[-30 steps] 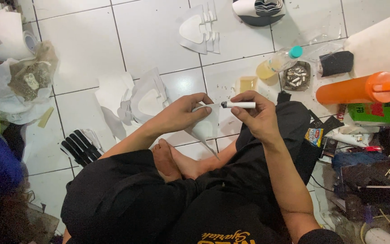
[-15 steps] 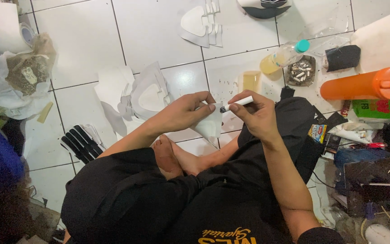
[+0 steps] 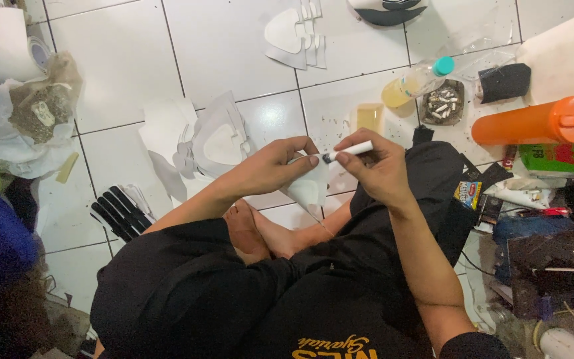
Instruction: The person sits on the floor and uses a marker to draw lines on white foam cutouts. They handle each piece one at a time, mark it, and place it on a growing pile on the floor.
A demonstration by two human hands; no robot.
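I sit cross-legged on a white tiled floor. My left hand (image 3: 275, 166) grips a white cut-out piece (image 3: 310, 186) by its upper edge, holding it up above my feet. My right hand (image 3: 379, 165) holds a white marker pen (image 3: 348, 151) with its dark tip touching the top of that piece, close to my left fingertips. Both hands are nearly touching each other over my lap.
More white cut-out shapes (image 3: 217, 139) lie left of my hands and others (image 3: 293, 33) at the top. Black strips (image 3: 119, 213) lie by my left knee. A bottle (image 3: 416, 81), an ashtray (image 3: 443, 103), an orange tube (image 3: 539, 121) and clutter crowd the right.
My hands have drawn closer together, and the marker tip has come onto the white piece. The piece stays in my left hand.
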